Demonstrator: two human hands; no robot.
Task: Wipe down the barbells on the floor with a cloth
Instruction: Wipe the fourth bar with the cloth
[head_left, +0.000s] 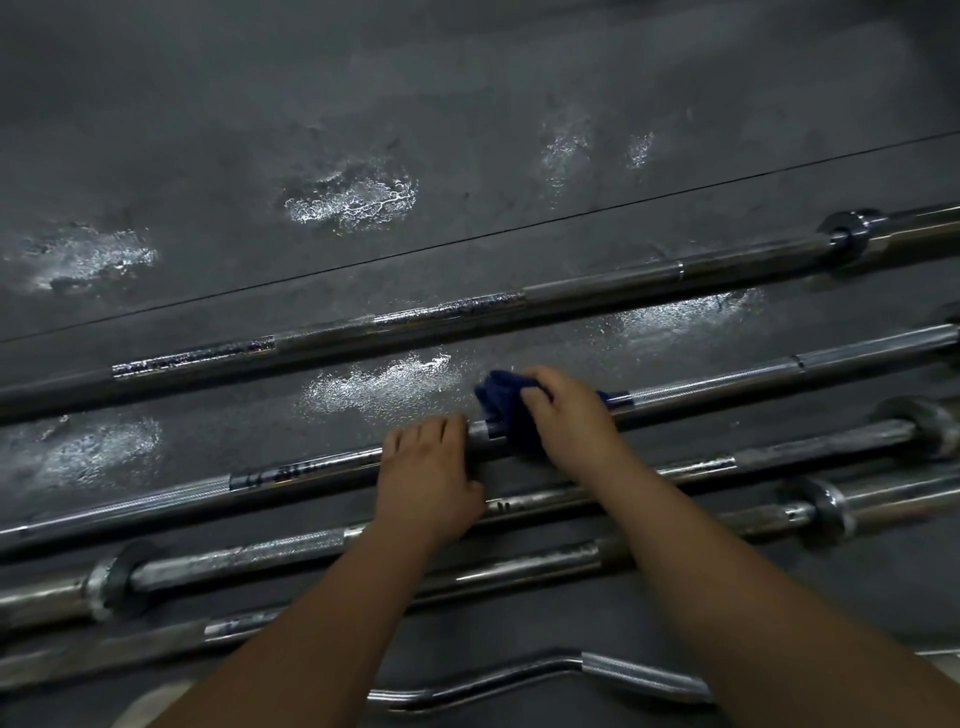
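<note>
Several steel barbells lie side by side on the dark rubber floor, running from lower left to upper right. On the second barbell from the far side (727, 382) my right hand (569, 415) grips a dark blue cloth (501, 402) wrapped around the shaft. Just to its left, my left hand (428, 475) grips the same shaft, fingers curled over it. The farthest barbell (597, 288) lies apart from my hands. Two more barbells (810, 444) (769, 519) pass under my forearms.
A bent curl bar (519, 675) lies nearest me at the bottom. Wet shiny patches (379, 387) mark the floor between and beyond the bars. A thin seam (519, 231) crosses the floor mat behind the farthest bar. Collars stick up at the bar ends on the right.
</note>
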